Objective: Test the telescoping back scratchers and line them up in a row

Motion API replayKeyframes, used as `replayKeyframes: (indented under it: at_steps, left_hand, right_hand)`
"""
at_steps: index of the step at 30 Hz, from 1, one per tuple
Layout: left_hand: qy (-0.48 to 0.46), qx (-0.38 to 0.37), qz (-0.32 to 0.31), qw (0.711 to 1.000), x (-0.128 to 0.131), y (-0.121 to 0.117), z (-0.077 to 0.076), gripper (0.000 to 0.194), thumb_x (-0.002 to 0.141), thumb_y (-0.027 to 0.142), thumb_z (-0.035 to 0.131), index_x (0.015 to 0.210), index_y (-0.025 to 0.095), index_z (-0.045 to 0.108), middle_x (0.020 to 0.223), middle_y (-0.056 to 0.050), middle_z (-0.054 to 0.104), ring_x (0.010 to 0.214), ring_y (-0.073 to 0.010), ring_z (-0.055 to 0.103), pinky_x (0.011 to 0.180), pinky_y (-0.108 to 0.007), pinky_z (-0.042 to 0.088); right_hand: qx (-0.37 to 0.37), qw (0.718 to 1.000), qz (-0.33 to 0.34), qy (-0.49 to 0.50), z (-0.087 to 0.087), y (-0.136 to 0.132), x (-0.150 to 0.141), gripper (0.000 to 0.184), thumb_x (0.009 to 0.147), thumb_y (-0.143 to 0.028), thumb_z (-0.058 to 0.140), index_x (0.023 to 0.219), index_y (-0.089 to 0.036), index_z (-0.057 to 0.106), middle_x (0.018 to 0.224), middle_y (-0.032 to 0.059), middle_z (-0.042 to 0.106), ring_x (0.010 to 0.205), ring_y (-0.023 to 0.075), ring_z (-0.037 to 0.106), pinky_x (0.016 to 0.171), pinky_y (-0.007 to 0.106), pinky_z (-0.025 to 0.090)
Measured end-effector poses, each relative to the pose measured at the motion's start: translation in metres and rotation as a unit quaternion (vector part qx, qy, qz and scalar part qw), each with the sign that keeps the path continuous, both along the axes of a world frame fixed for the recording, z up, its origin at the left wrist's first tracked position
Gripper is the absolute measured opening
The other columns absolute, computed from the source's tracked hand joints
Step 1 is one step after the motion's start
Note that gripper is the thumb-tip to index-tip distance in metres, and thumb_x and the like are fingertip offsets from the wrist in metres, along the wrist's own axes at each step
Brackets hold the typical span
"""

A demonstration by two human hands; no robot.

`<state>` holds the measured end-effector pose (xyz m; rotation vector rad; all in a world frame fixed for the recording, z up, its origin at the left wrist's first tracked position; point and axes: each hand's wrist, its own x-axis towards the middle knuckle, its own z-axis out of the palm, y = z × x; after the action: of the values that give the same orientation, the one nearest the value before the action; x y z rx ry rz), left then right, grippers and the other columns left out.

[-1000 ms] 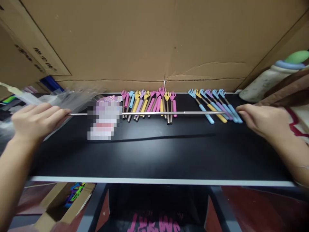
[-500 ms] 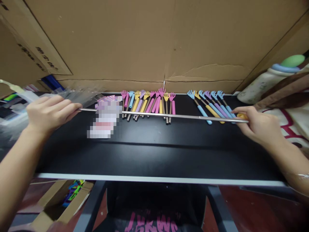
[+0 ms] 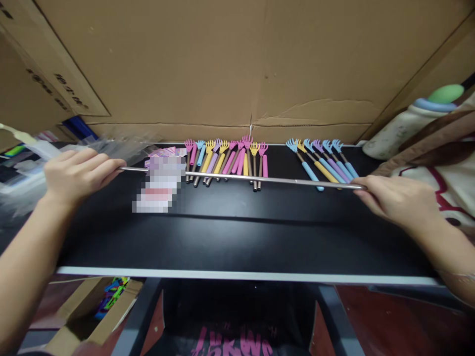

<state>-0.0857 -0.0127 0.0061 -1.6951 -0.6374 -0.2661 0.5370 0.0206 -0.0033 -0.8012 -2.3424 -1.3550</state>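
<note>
A long thin metal rod, a telescopic back scratcher pulled out, stretches above the black table. My left hand is closed round its left end. My right hand is closed round its right end, hiding the handle. Behind the rod lie two groups of collapsed scratchers with coloured claw heads: a bigger bunch in pink, yellow, blue and purple at the middle, and a smaller row at the right.
A cardboard wall stands behind the table. Clear plastic bags lie at the left. A pale bottle with a green cap and a brown-and-white bag are at the right. An open carton sits below left.
Both hands have kept hold of the rod. The left hand moved right and up a little; the rod now tilts slightly down to the right, and the yellow handle is hidden again.
</note>
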Motion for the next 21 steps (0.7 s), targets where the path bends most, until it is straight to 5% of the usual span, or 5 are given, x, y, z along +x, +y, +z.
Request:
replayKeyframes:
  at_steps: [7, 12, 21]
  left_hand:
    - [-0.084, -0.082, 0.064, 0.991, -0.006, 0.0001, -0.0039, 0.033, 0.093, 0.031, 0.058, 0.061, 0.021, 0.058, 0.048, 0.006, 0.051, 0.055, -0.0111, 0.042, 0.046, -0.017, 0.02]
    - [-0.165, -0.158, 0.09, 0.969, -0.001, -0.0009, -0.0016, 0.035, 0.094, 0.033, 0.053, 0.061, 0.022, 0.059, 0.049, 0.004, 0.054, 0.055, -0.0116, 0.042, 0.047, -0.019, 0.022]
    - [-0.13, -0.141, 0.122, 0.974, -0.0046, 0.003, -0.0058, 0.032, 0.097, 0.035, 0.049, 0.071, 0.023, 0.064, 0.057, 0.003, 0.06, 0.06, -0.0129, 0.046, 0.05, -0.02, 0.027]
  right_hand:
    - [-0.007, 0.998, 0.011, -0.056, -0.0001, 0.0002, -0.0024, 0.032, 0.1, -0.032, 0.045, 0.085, -0.015, 0.068, 0.068, 0.0038, 0.071, 0.054, 0.014, 0.059, 0.052, 0.025, 0.035]
    - [-0.108, 0.993, -0.028, -0.046, 0.0003, 0.0, -0.0056, 0.042, 0.102, -0.035, 0.037, 0.08, -0.018, 0.068, 0.076, 0.0045, 0.074, 0.061, 0.0139, 0.063, 0.055, 0.026, 0.038]
    - [-0.14, 0.99, -0.022, 0.012, 0.0049, -0.0069, -0.005, 0.047, 0.103, -0.04, 0.028, 0.087, -0.017, 0.066, 0.07, 0.0052, 0.071, 0.053, 0.0161, 0.065, 0.045, 0.025, 0.037]
